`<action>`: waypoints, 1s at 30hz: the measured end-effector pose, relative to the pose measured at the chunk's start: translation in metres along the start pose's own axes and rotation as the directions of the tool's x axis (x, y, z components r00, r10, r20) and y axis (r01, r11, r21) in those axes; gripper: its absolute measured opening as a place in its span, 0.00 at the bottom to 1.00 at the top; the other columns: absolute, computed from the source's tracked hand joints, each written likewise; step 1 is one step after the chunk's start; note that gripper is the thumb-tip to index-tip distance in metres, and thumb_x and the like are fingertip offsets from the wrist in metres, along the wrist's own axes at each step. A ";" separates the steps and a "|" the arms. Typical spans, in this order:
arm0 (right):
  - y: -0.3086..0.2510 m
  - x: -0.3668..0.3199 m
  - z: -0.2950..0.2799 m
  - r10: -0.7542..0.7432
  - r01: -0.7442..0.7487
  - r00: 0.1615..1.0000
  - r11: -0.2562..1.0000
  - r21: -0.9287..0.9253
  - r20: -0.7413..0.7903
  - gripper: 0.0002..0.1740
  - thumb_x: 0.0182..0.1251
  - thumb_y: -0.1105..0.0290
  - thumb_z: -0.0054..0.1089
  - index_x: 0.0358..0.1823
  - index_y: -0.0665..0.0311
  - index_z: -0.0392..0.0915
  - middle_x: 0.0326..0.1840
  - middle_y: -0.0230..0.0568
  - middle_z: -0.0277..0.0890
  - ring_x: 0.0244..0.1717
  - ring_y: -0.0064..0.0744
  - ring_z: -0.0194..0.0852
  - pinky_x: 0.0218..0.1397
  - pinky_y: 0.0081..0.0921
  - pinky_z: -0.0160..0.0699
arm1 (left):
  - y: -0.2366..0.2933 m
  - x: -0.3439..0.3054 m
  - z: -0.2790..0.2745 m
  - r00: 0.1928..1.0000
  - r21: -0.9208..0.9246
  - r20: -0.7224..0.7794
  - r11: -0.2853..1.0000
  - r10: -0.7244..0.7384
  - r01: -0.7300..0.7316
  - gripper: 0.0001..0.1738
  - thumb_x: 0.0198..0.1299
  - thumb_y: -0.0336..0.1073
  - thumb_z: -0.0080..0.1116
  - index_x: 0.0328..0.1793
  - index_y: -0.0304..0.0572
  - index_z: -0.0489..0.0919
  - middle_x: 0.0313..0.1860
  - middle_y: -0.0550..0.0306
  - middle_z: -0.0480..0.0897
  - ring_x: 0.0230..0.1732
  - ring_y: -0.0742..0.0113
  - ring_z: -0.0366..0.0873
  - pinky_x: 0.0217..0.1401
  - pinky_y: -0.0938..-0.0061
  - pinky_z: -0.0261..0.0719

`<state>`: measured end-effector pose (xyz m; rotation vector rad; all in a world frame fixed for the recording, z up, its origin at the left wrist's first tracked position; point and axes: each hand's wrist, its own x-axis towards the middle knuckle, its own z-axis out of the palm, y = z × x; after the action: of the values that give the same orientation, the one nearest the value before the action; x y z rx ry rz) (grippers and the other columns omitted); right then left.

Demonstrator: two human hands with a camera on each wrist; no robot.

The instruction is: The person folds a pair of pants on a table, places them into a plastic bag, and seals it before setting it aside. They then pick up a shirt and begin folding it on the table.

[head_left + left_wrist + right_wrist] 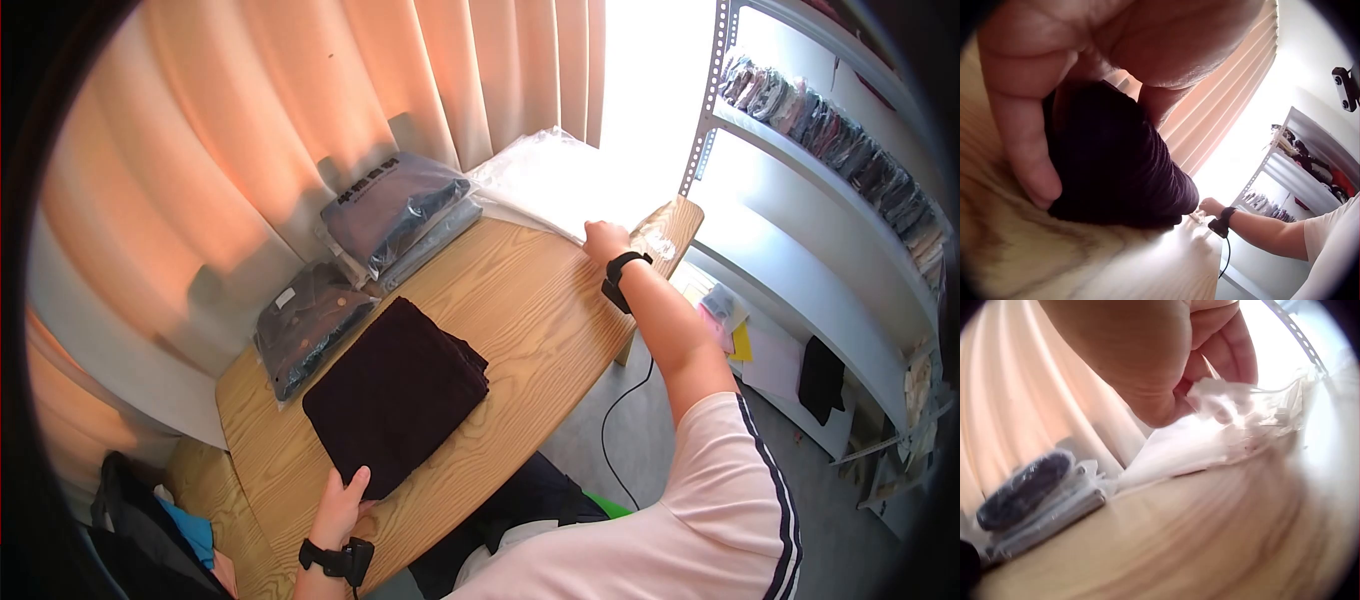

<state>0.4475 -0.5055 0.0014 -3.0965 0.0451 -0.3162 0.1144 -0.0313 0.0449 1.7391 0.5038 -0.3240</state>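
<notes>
A folded dark purple garment (390, 390) lies on the wooden table (530, 330). My left hand (340, 508) holds its near corner, the thumb lying over the cloth. In the left wrist view the garment's thick folded edge (1116, 162) sits between the fingers and thumb. Stretched out to the far right, my right hand (606, 243) is at the edge of a pile of clear plastic bags (545, 180). Seen from the right wrist, curled fingers and thumb pinch the crinkled plastic of a bag (1235, 406).
Bagged dark clothes (315, 325) lie by the curtain (290, 90), with more bagged clothes (400, 210) stacked beside them. Metal shelves (800, 150) holding packed garments stand at the right. A black cable (605, 430) hangs beside the table's near edge.
</notes>
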 end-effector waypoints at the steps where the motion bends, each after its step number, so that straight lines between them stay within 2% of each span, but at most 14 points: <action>1: 0.001 0.001 -0.004 -0.002 0.002 1.000 1.000 0.001 0.002 0.11 0.56 0.66 0.54 0.38 0.63 0.77 0.37 0.48 0.80 0.42 0.46 0.80 0.45 0.39 0.78 | 0.000 0.000 0.000 1.000 -0.001 -0.006 1.000 -0.007 0.007 0.33 0.65 0.46 0.52 0.69 0.38 0.56 0.66 0.49 0.63 0.63 0.57 0.65 0.55 0.60 0.75; 5: 0.008 0.008 -0.020 0.359 -0.261 0.926 0.832 0.489 -0.116 0.14 0.57 0.61 0.55 0.37 0.65 0.75 0.37 0.52 0.79 0.41 0.50 0.79 0.45 0.38 0.75 | 0.000 -0.001 0.001 1.000 0.002 -0.009 1.000 -0.012 0.012 0.33 0.65 0.47 0.52 0.69 0.38 0.56 0.65 0.48 0.64 0.61 0.57 0.66 0.55 0.60 0.75; 7: 0.011 0.010 -0.018 0.513 -0.103 0.784 0.664 0.741 -0.351 0.15 0.59 0.61 0.56 0.36 0.67 0.74 0.33 0.50 0.78 0.36 0.46 0.78 0.41 0.35 0.74 | 0.002 -0.002 0.001 1.000 0.006 -0.008 1.000 -0.025 0.025 0.32 0.65 0.47 0.53 0.68 0.37 0.57 0.64 0.47 0.64 0.60 0.57 0.68 0.53 0.62 0.76; 8: 0.014 0.012 -0.019 0.576 -0.089 0.759 0.555 0.827 -0.305 0.15 0.60 0.62 0.56 0.36 0.69 0.73 0.29 0.48 0.76 0.31 0.38 0.75 0.38 0.31 0.73 | 0.004 -0.003 0.002 1.000 0.002 -0.006 1.000 -0.023 0.023 0.32 0.65 0.47 0.53 0.68 0.37 0.57 0.64 0.47 0.64 0.60 0.57 0.68 0.53 0.62 0.76; 11: 0.012 0.005 -0.028 0.619 0.122 0.650 0.487 0.865 -0.441 0.13 0.59 0.65 0.57 0.36 0.70 0.72 0.27 0.46 0.74 0.28 0.33 0.72 0.35 0.28 0.71 | 0.007 -0.005 0.005 0.999 0.035 -0.043 0.999 -0.007 0.009 0.32 0.64 0.48 0.53 0.67 0.37 0.58 0.62 0.46 0.66 0.54 0.58 0.72 0.49 0.65 0.78; 12: -0.001 -0.012 -0.044 0.602 0.161 0.647 0.491 0.856 -0.468 0.12 0.61 0.64 0.54 0.35 0.67 0.73 0.29 0.48 0.77 0.30 0.47 0.75 0.38 0.34 0.73 | 0.005 -0.004 0.003 0.999 0.034 -0.033 0.999 -0.007 0.008 0.32 0.64 0.49 0.53 0.66 0.36 0.59 0.60 0.47 0.68 0.52 0.59 0.73 0.47 0.66 0.78; 13: -0.014 -0.032 -0.056 0.601 0.162 0.648 0.492 0.855 -0.468 0.12 0.61 0.64 0.54 0.35 0.67 0.73 0.29 0.48 0.77 0.30 0.47 0.75 0.38 0.34 0.73 | 0.004 -0.003 0.002 1.000 0.035 -0.023 0.999 -0.007 0.008 0.32 0.64 0.50 0.54 0.65 0.36 0.59 0.58 0.47 0.69 0.49 0.60 0.74 0.45 0.68 0.78; 17: -0.059 -0.103 -0.063 0.169 0.354 0.789 0.660 0.662 -0.591 0.07 0.63 0.69 0.54 0.33 0.66 0.72 0.30 0.44 0.78 0.32 0.44 0.75 0.37 0.34 0.72 | -0.005 0.002 -0.001 0.998 0.114 -0.064 0.993 -0.001 0.008 0.33 0.63 0.52 0.54 0.64 0.36 0.61 0.55 0.49 0.71 0.45 0.63 0.75 0.42 0.70 0.78; 19: -0.068 -0.117 -0.043 -0.038 0.510 0.803 0.561 0.652 -0.595 0.06 0.62 0.70 0.54 0.35 0.65 0.73 0.32 0.47 0.79 0.34 0.43 0.76 0.38 0.33 0.73 | -0.007 0.004 -0.003 0.998 0.139 -0.055 0.990 0.006 0.001 0.33 0.64 0.52 0.52 0.66 0.38 0.59 0.61 0.47 0.69 0.44 0.59 0.77 0.45 0.67 0.78; 20: -0.068 -0.127 -0.039 -0.062 0.315 0.939 0.552 0.772 -0.338 0.07 0.62 0.69 0.54 0.37 0.65 0.74 0.34 0.48 0.79 0.37 0.44 0.77 0.40 0.33 0.73 | -0.009 0.005 -0.003 0.999 0.143 -0.052 0.990 0.001 0.006 0.33 0.64 0.52 0.52 0.66 0.38 0.59 0.61 0.47 0.69 0.44 0.59 0.77 0.45 0.67 0.78; 25: -0.049 -0.114 -0.005 -0.245 0.183 0.969 0.637 0.749 -0.029 0.11 0.61 0.65 0.55 0.39 0.65 0.75 0.38 0.48 0.79 0.44 0.44 0.77 0.48 0.32 0.73 | -0.009 0.004 -0.002 0.997 0.124 -0.036 0.990 0.066 -0.061 0.33 0.62 0.53 0.54 0.62 0.35 0.63 0.52 0.50 0.73 0.42 0.65 0.75 0.40 0.72 0.78; 27: -0.048 -0.112 -0.017 -0.301 0.159 0.938 0.813 0.560 0.171 0.16 0.60 0.62 0.58 0.46 0.63 0.74 0.54 0.51 0.74 0.60 0.47 0.68 0.59 0.38 0.67 | -0.006 0.003 0.000 0.997 0.113 -0.055 0.992 0.057 -0.050 0.32 0.62 0.53 0.55 0.62 0.35 0.64 0.52 0.50 0.73 0.42 0.65 0.75 0.40 0.73 0.78; 28: -0.048 -0.113 -0.016 -0.301 0.159 0.938 0.814 0.559 0.172 0.16 0.60 0.62 0.58 0.46 0.63 0.74 0.54 0.51 0.74 0.60 0.47 0.68 0.59 0.38 0.67 | -0.006 0.002 0.000 0.997 0.105 -0.068 0.994 0.043 -0.035 0.32 0.62 0.53 0.55 0.62 0.35 0.64 0.52 0.50 0.73 0.41 0.66 0.75 0.39 0.73 0.78; 30: -0.051 -0.116 -0.019 -0.327 0.282 0.937 0.913 0.293 0.118 0.28 0.61 0.52 0.57 0.58 0.58 0.68 0.70 0.54 0.56 0.73 0.52 0.47 0.69 0.50 0.54 | -0.007 0.002 0.001 0.996 0.092 -0.071 0.995 0.054 -0.047 0.32 0.62 0.53 0.55 0.61 0.36 0.64 0.51 0.51 0.74 0.41 0.67 0.75 0.39 0.74 0.77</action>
<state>0.3315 -0.4511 -0.0019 -2.8328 -0.4533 -0.0609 0.1124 -0.0313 0.0380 1.8533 0.5039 -0.2509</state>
